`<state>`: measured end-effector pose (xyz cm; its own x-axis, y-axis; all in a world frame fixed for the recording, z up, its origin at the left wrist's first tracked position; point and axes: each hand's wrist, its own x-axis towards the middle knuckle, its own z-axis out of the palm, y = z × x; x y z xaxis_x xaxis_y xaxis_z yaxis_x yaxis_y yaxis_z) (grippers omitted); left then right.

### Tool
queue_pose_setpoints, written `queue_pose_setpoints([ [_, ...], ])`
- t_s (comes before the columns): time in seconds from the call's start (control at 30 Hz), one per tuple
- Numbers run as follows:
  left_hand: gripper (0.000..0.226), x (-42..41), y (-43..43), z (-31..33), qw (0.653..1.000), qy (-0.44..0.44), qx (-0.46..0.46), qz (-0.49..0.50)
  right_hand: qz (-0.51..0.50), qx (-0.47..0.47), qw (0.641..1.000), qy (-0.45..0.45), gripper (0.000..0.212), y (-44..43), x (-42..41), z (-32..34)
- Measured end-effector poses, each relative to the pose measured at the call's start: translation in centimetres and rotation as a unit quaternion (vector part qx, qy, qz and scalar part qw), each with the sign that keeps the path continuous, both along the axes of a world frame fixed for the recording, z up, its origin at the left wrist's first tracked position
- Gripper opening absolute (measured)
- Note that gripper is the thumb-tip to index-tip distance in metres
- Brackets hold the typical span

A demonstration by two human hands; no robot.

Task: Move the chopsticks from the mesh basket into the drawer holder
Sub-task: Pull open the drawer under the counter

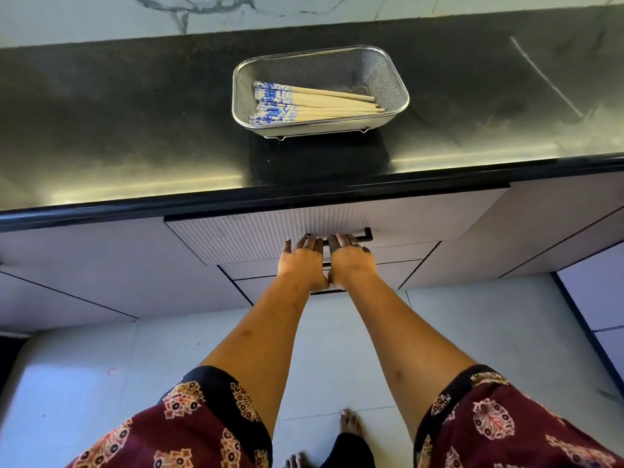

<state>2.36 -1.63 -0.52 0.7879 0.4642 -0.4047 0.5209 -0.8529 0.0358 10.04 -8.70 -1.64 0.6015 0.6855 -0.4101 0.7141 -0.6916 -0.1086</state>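
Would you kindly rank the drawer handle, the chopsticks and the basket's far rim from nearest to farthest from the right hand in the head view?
1. Drawer handle: under the right hand's fingers, on the drawer front.
2. Chopsticks: up on the counter, inside the basket.
3. Basket's far rim: beyond the chopsticks, toward the wall.

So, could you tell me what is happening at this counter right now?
A person has both hands on the black handle of the top drawer under the counter; left hand and right hand sit side by side, fingers curled over it. The drawer looks barely open, if at all. The chopsticks all lie in the mesh basket on the countertop, untouched.
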Motion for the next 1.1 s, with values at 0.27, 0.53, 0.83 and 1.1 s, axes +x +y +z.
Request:
queue_pose_setpoints([
  [0.27, 0.095, -3.4, -3.0, -0.5, 0.999, -0.016, -0.008, -0.029, 0.004, 0.025, 1.000, -0.005, 0.097, -3.9, -3.4, -0.3],
  [0.53, 0.100, -8.9, -8.7, -1.0, 0.998, 0.023, -0.021, -0.049, 0.018, -0.058, 0.998, 0.007, 0.103, -9.8, -8.7, -0.4],
  [0.83, 0.064, -14.5, -13.8, 1.8, 0.953, -0.290, 0.047, -0.071, 0.066, 0.326, 0.924, -0.188, 0.034, -14.1, -12.3, 5.5],
  [1.1, 0.086, -16.9, -15.2, 3.9, 0.981, -0.183, 0.027, 0.065, 0.069, 0.095, 0.988, -0.095, 0.082, -18.0, -14.7, 6.6],
])
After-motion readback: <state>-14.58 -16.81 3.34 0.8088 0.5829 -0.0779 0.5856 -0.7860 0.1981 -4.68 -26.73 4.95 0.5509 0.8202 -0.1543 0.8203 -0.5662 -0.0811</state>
